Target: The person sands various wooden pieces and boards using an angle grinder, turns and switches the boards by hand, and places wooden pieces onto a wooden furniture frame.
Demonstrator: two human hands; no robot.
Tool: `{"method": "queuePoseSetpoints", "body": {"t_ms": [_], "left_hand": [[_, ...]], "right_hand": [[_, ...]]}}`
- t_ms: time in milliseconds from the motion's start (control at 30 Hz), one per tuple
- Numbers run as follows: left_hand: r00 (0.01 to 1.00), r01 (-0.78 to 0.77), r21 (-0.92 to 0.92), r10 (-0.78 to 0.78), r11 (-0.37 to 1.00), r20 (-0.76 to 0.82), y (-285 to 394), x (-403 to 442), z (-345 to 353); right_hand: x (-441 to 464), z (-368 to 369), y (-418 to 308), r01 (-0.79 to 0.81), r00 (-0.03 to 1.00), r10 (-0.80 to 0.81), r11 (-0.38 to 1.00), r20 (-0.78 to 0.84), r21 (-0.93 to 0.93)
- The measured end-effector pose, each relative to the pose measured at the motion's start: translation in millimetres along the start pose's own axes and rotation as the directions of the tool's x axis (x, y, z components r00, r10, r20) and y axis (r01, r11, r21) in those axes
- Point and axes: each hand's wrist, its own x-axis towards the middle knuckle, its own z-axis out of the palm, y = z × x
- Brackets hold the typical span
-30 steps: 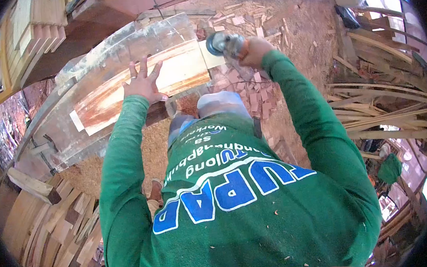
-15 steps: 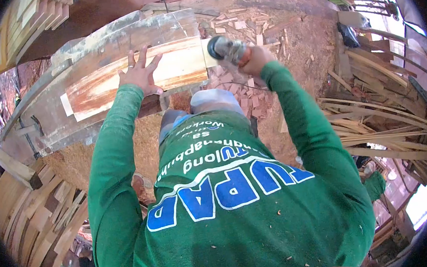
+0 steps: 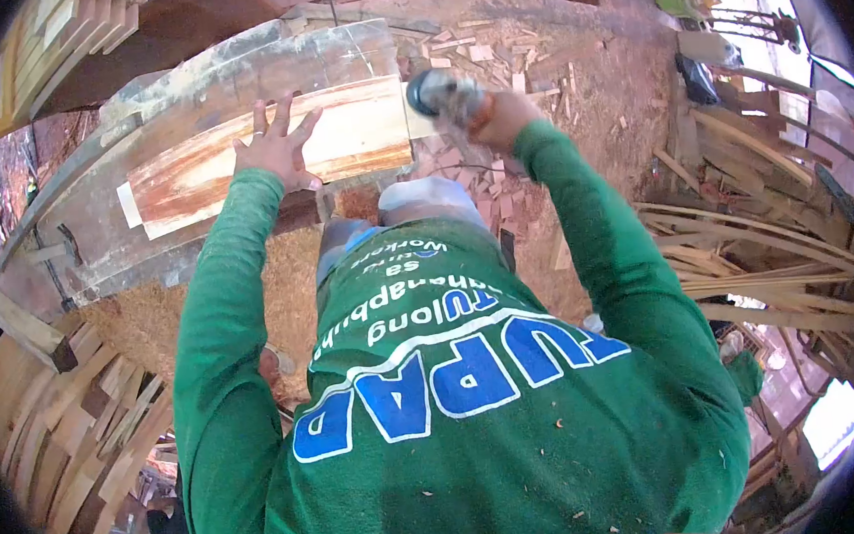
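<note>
A pale board with reddish-brown streaks lies flat on the worn workbench. My left hand rests on the board near its lower edge, with its fingers spread. My right hand is wrapped round a power tool, blurred by motion, whose round dark head is at the board's right end. A narrow pale strip lies at the board's left end.
Wood offcuts and sawdust lie beyond the bench's right end. Long thin wood strips are piled at the right. Curved wood pieces are stacked at the lower left, and cut boards at the upper left. A clamp is on the bench's left part.
The view has shifted, so the bench and board appear slightly farther left. My right hand and the tool have moved a little along the board's right end. My left hand stays spread on the board.
</note>
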Motion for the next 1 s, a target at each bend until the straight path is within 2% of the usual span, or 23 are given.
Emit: {"method": "queuePoseSetpoints", "body": {"t_ms": [33,100,200,233,300,400,467,533,567,633,733,833,967,1000], "left_hand": [[1.0,-0.004,0.003,0.004,1.0,-0.003,0,1,2],[1.0,0.001,0.019,-0.001,1.0,-0.005,0,5,0],[1.0,0.005,0.017,-0.005,1.0,0.02,0,4,-2],[1.0,0.004,0.019,-0.004,1.0,0.011,1,5,-4],[1.0,0.004,0.025,-0.004,1.0,0.009,2,2,-3],[1.0,0.007,0.02,-0.007,1.0,0.022,2,3,-3],[1.0,0.009,0.017,-0.009,1.0,0.015,2,6,-3],[1.0,0.014,0.025,-0.014,1.0,0.026,0,4,-1],[1.0,0.013,0.032,-0.014,0.999,0.028,1,4,-2],[1.0,0.013,0.029,-0.013,1.0,0.019,4,7,-5],[1.0,0.016,0.013,-0.016,1.0,0.014,4,2,-3],[1.0,0.01,-0.001,-0.01,1.0,0.016,5,1,-6],[1.0,0.015,-0.004,-0.015,1.0,0.013,4,-1,-4],[1.0,0.015,-0.007,-0.015,1.0,0.004,4,0,-4]], "right_hand": [[6,-10,-1,-0.046,0.995,0.046,0.999,-0.086,0.003],[25,-14,10,0.007,0.988,0.008,0.995,-0.156,0.099],[-2,-14,9,0.084,0.996,-0.086,0.993,-0.025,-0.082],[-11,-3,13,0.14,0.988,-0.138,0.99,-0.068,0.032],[-32,-1,9,0.008,0.999,-0.008,1.0,0.042,0.0],[-40,25,17,0.14,0.99,-0.14,0.99,-0.004,0.0],[-17,48,37,0.047,0.991,-0.043,0.998,-0.129,0.032],[-26,5,5,0.002,0.999,-0.001,1.0,-0.039,0.025],[-2,18,24,-0.004,0.999,0.005,1.0,-0.04,0.021],[-1,-3,11,0.001,0.996,0.002,1.0,-0.084,0.03],[14,-14,8,-0.121,0.989,0.123,0.992,-0.083,0.033],[17,1,23,0.012,0.998,-0.016,0.997,-0.053,-0.072],[-22,17,22,-0.061,0.998,0.061,0.998,0.007,0.002],[-36,17,21,0.009,1.0,-0.009,1.0,0.011,0.027]]}}
